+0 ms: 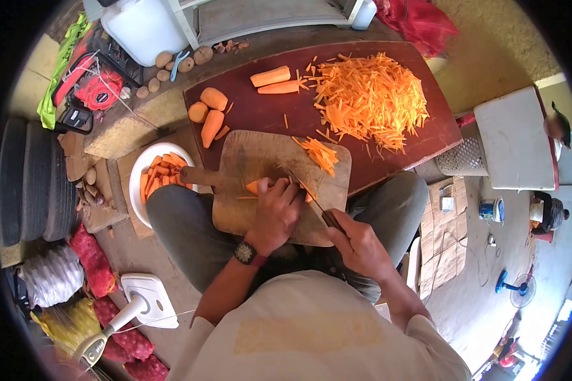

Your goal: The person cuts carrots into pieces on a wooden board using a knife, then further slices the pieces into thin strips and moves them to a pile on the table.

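A wooden cutting board (235, 152) with a handle lies across my lap and the edge of a dark red table (248, 114). My left hand (278, 213), with a watch on its wrist, presses a piece of carrot (253, 187) onto the board, fingers bent over it. My right hand (361, 246) is closed on the handle of a knife (316, 206), whose blade meets the carrot beside my left fingertips. Cut carrot sticks (321, 155) lie on the board's upper right. Beyond them, a large heap of carrot shreds (372, 98) covers the table's right part.
Peeled carrots (213, 120) sit on the table's left and back. A white bowl (136, 190) with carrot pieces stands left of my knee. Potatoes (164, 60) and a blue peeler (180, 63) lie on the ledge behind. Another person (556, 213) is at far right.
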The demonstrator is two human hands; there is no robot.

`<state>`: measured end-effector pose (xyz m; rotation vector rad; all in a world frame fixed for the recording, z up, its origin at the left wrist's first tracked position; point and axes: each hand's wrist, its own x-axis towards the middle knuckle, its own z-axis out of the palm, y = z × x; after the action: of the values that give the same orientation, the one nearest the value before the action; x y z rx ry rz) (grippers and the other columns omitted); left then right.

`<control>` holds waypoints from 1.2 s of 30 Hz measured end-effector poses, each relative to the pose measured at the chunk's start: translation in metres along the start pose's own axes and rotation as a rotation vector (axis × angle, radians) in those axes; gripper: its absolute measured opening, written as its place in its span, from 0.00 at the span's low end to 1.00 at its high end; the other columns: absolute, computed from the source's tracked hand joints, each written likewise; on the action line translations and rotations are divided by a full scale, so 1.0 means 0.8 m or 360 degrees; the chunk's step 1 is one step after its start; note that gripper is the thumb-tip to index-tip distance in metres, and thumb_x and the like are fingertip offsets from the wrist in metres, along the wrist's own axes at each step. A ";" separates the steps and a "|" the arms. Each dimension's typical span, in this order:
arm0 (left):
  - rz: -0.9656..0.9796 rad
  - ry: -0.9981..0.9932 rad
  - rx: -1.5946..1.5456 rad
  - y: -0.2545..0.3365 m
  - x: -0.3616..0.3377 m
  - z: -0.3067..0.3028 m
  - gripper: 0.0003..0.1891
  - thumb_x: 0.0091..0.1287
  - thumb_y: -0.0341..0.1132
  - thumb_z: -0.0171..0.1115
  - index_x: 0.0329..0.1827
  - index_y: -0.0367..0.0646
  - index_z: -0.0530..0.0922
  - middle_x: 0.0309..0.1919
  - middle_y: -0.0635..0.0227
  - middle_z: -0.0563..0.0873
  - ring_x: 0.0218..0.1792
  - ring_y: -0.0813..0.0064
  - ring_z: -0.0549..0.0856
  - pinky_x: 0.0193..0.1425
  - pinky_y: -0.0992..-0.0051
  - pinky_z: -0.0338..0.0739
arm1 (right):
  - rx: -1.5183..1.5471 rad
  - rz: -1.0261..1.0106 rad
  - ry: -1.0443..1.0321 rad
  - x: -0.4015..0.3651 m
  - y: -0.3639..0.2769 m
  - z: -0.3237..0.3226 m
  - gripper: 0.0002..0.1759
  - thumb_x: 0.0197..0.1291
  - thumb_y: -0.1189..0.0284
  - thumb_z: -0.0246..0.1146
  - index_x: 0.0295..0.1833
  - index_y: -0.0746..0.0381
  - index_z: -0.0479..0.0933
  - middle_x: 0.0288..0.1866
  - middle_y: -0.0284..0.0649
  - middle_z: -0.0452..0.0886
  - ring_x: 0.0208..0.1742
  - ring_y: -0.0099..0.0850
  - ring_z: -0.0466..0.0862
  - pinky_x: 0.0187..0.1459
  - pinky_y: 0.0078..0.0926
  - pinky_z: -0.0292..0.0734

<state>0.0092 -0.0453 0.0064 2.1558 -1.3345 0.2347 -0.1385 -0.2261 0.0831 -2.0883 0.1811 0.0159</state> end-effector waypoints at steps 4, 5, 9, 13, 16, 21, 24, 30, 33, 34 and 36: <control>-0.0047 -0.0005 -0.0025 -0.001 -0.010 0.007 0.16 0.63 0.31 0.68 0.53 0.38 0.91 0.48 0.62 0.86 0.57 0.56 0.83 0.65 0.49 0.68 | -0.0074 -0.0001 0.0020 0.008 0.009 0.013 0.13 0.82 0.72 0.66 0.63 0.69 0.77 0.40 0.68 0.85 0.42 0.70 0.87 0.41 0.58 0.81; -0.0056 -0.0014 -0.0040 0.000 -0.008 0.005 0.16 0.63 0.31 0.68 0.53 0.38 0.91 0.48 0.62 0.86 0.58 0.56 0.83 0.65 0.49 0.68 | -0.0061 0.0024 -0.0017 0.013 0.010 0.010 0.14 0.82 0.72 0.66 0.63 0.69 0.77 0.40 0.68 0.85 0.42 0.70 0.87 0.41 0.58 0.81; -0.0033 -0.0029 -0.0060 -0.001 -0.010 -0.004 0.16 0.61 0.30 0.69 0.53 0.38 0.91 0.50 0.61 0.87 0.59 0.55 0.83 0.68 0.49 0.68 | 0.0022 0.0013 -0.0034 0.010 -0.002 0.000 0.15 0.83 0.72 0.66 0.64 0.70 0.77 0.40 0.69 0.85 0.41 0.70 0.87 0.40 0.57 0.81; -0.0078 -0.0042 -0.0095 0.001 -0.015 0.002 0.17 0.60 0.29 0.69 0.53 0.38 0.91 0.52 0.61 0.87 0.60 0.54 0.83 0.69 0.49 0.68 | -0.0030 0.0024 0.0024 0.011 0.008 0.015 0.15 0.83 0.71 0.66 0.65 0.71 0.77 0.40 0.68 0.85 0.41 0.69 0.87 0.40 0.56 0.81; -0.0049 -0.0057 -0.0073 0.001 -0.014 -0.001 0.17 0.59 0.29 0.70 0.53 0.38 0.91 0.53 0.60 0.87 0.60 0.54 0.82 0.69 0.48 0.68 | -0.0095 0.0087 -0.0104 0.022 0.005 0.007 0.16 0.85 0.71 0.63 0.69 0.69 0.79 0.40 0.62 0.83 0.38 0.61 0.85 0.43 0.47 0.81; -0.0060 0.0024 -0.0176 -0.004 -0.022 0.007 0.18 0.59 0.30 0.70 0.53 0.38 0.91 0.53 0.59 0.86 0.59 0.53 0.82 0.70 0.48 0.68 | -0.0035 0.0024 -0.0018 0.011 0.003 0.017 0.18 0.84 0.70 0.65 0.68 0.71 0.78 0.41 0.67 0.85 0.43 0.68 0.87 0.43 0.53 0.83; -0.0072 -0.0012 -0.0122 -0.003 -0.017 0.007 0.18 0.59 0.30 0.70 0.53 0.38 0.91 0.53 0.59 0.86 0.60 0.52 0.82 0.72 0.47 0.68 | -0.0116 0.0031 -0.0079 0.025 0.004 0.013 0.21 0.83 0.70 0.66 0.70 0.72 0.77 0.42 0.69 0.86 0.46 0.71 0.88 0.44 0.56 0.84; -0.0075 0.0016 -0.0080 -0.002 -0.018 0.009 0.18 0.59 0.28 0.70 0.53 0.37 0.91 0.53 0.58 0.86 0.61 0.51 0.82 0.73 0.47 0.68 | -0.0112 -0.0019 -0.0033 0.022 0.009 0.019 0.20 0.82 0.70 0.66 0.69 0.71 0.77 0.41 0.69 0.86 0.46 0.71 0.88 0.45 0.57 0.85; -0.0081 -0.0011 -0.0087 -0.002 -0.016 0.005 0.18 0.59 0.28 0.70 0.53 0.38 0.91 0.53 0.58 0.86 0.61 0.52 0.82 0.74 0.48 0.68 | -0.0223 -0.0014 -0.0045 0.027 0.008 0.024 0.18 0.83 0.70 0.66 0.68 0.70 0.78 0.41 0.68 0.86 0.45 0.70 0.89 0.44 0.57 0.85; -0.0092 -0.0006 -0.0097 -0.002 -0.016 0.005 0.18 0.59 0.28 0.70 0.53 0.38 0.91 0.53 0.58 0.86 0.61 0.52 0.82 0.74 0.48 0.68 | -0.0274 -0.0010 -0.0055 0.026 0.008 0.024 0.18 0.83 0.70 0.66 0.68 0.70 0.78 0.42 0.68 0.87 0.45 0.70 0.89 0.44 0.57 0.84; -0.0111 0.0005 -0.0097 -0.002 -0.015 0.007 0.18 0.59 0.26 0.70 0.54 0.38 0.91 0.53 0.58 0.86 0.60 0.52 0.82 0.73 0.49 0.68 | -0.0163 0.0064 -0.0071 0.023 0.005 0.017 0.17 0.83 0.70 0.66 0.67 0.69 0.79 0.41 0.68 0.86 0.44 0.70 0.89 0.44 0.56 0.84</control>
<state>0.0039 -0.0383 -0.0041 2.1456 -1.2460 0.1677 -0.1202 -0.2188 0.0711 -2.1839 0.1989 0.0974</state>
